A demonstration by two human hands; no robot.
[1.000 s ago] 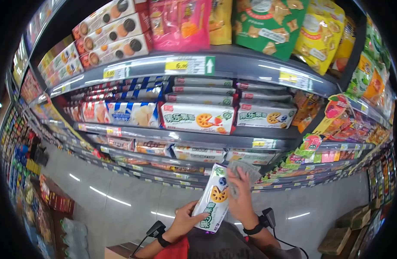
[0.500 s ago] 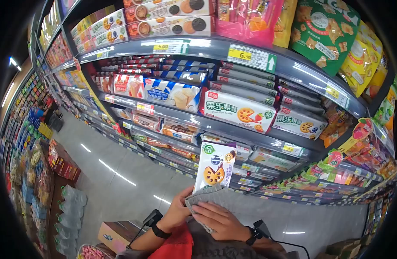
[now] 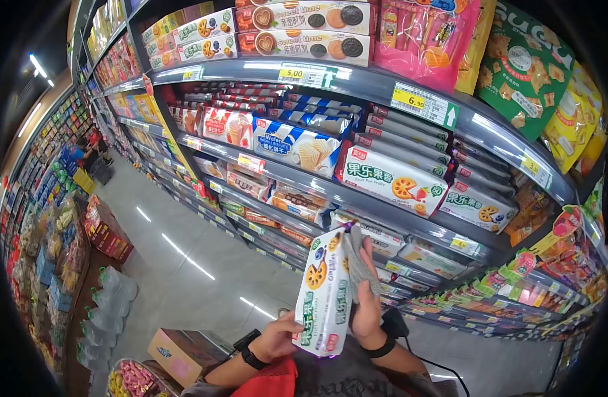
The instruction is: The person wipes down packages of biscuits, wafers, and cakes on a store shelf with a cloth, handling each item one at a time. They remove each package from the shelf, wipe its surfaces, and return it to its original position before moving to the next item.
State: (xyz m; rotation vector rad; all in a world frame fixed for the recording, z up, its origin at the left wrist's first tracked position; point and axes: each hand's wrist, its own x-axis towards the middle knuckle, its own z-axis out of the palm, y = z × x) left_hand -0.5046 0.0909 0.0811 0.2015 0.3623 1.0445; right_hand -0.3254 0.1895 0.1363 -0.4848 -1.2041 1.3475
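Note:
A white biscuit pack (image 3: 324,291) with pictures of cookies and blueberries is held upright and slightly tilted in front of my body. At its lower left edge, my left hand (image 3: 279,336) grips it with fingers closed. On the other side, my right hand (image 3: 367,301) presses a grey cloth (image 3: 362,261) against the pack's right side and upper edge. Beyond the pack, the shelf holds a white and red biscuit pack (image 3: 393,182) and a similar pack with a blueberry picture (image 3: 479,205). Blue wafer packs (image 3: 296,147) lie to their left.
Shelf rails with price tags (image 3: 423,104) curve across the view. Bags of snacks (image 3: 525,69) stand at the upper right. At the lower left are a cardboard box (image 3: 185,354), a basket of pink packets (image 3: 142,380) and water bottles (image 3: 112,304). A person (image 3: 86,153) is far down the aisle.
The pack has turned and tilted to show its side. My right hand and the cloth have moved from its lower end to its right side. The view has shifted left.

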